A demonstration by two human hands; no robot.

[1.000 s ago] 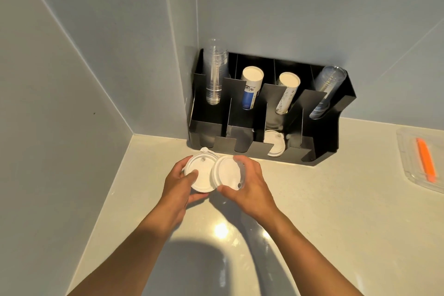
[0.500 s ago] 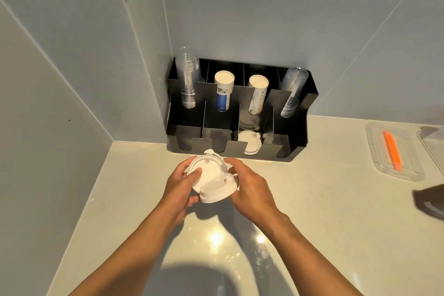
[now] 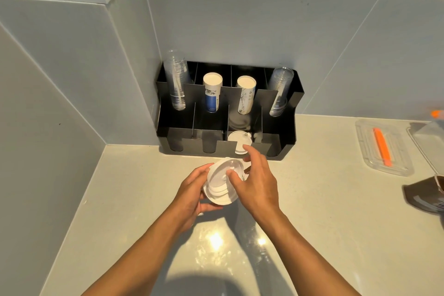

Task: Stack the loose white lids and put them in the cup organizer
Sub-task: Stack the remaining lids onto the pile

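To seat the lids well, the left hand should keep its clamp on the rim of the stack of white lids while the right hand — fingers spread and loose, thumb resting on the top lid — presses them down evenly until the rims nest flush. The stack sits tilted at frame centre, between both hands and just below the black cup organizer — whose third front slot already holds one white lid.

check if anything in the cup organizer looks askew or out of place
One thing: a white lid in the organizer's third front slot from the left leans tilted, poking through the front cutout instead of lying flat. The cup stacks look seated in their compartments.
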